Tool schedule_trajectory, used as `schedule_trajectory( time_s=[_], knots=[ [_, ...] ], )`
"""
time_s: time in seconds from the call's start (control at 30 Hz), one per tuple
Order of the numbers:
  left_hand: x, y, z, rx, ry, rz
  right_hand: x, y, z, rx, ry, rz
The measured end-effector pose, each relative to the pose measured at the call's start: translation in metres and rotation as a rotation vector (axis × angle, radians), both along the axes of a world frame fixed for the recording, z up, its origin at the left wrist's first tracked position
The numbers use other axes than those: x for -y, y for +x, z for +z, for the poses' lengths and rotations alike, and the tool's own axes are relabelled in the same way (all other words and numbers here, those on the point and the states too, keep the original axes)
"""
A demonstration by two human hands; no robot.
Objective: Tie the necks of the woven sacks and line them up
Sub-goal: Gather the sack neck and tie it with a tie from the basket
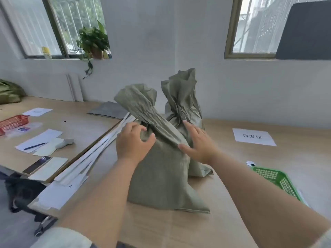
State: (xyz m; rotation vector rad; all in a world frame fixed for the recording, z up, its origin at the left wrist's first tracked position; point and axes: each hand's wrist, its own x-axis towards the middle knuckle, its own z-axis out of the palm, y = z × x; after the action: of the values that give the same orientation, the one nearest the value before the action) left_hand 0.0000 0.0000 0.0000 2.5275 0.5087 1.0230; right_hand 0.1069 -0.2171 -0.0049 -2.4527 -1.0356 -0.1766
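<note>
Left hand (133,141) grips the near sack (161,176) at its neck; right hand (198,143) rests straight-fingered against it.

Setting: office room serving as a packing or dispatch station. Evidence: pale wooden desk (268,158) with loose papers (41,138), pen (35,146), phone (36,164); woven sacks (161,167); printed sheet reading 待发区 (253,137); red basket (12,123), green basket (275,178); potted plant (93,42) at the window

A single wide-angle head camera looks forward and down from close above the front sack (161,176), facing the wall (152,42) behind it.
</note>
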Motion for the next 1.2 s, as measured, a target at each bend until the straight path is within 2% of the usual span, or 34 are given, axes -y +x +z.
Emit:
schedule_trajectory(
  time_s=[0.03, 0.1, 0.17, 0.3, 0.37, 0.5, 0.6, 0.73, 0.87, 0.97, 1.1, 1.2],
  knots=[
    [-0.014, 0.007, 0.003, -0.028, 0.015, 0.009, -0.012, 0.003, 0.002, -0.036, 0.030, 0.015],
    [-0.037, 0.021, 0.011, -0.204, 0.019, 0.027, -0.034, 0.009, 0.007, -0.102, 0.013, 0.009],
    [-0.063, 0.038, 0.014, -0.357, -0.074, -0.006, -0.057, 0.018, 0.008, -0.132, 0.001, -0.001],
    [-0.098, 0.066, 0.007, -0.477, -0.270, -0.197, -0.092, 0.033, 0.007, -0.165, 0.035, -0.014],
    [-0.106, 0.077, 0.006, -0.501, -0.328, -0.316, -0.105, 0.039, 0.005, -0.157, 0.055, -0.024],
    [-0.117, 0.100, 0.004, -0.467, -0.293, -0.425, -0.115, 0.053, -0.001, -0.202, 0.050, -0.035],
    [-0.119, 0.113, 0.005, -0.543, -0.402, -0.522, -0.116, 0.063, -0.010, -0.306, 0.107, -0.032],
    [-0.110, 0.125, 0.012, -0.592, -0.396, -0.650, -0.116, 0.068, -0.021, -0.341, 0.182, -0.059],
    [-0.102, 0.133, 0.010, -0.618, -0.391, -0.684, -0.121, 0.068, -0.030, -0.333, 0.297, -0.089],
    [-0.093, 0.136, 0.008, -0.573, -0.351, -0.692, -0.121, 0.066, -0.035, -0.334, 0.396, -0.122],
    [-0.082, 0.141, 0.000, -0.547, -0.463, -0.712, -0.116, 0.059, -0.034, -0.386, 0.490, -0.155],
    [-0.072, 0.143, 0.002, -0.543, -0.478, -0.722, -0.108, 0.055, -0.031, -0.474, 0.578, -0.174]
  ],
)
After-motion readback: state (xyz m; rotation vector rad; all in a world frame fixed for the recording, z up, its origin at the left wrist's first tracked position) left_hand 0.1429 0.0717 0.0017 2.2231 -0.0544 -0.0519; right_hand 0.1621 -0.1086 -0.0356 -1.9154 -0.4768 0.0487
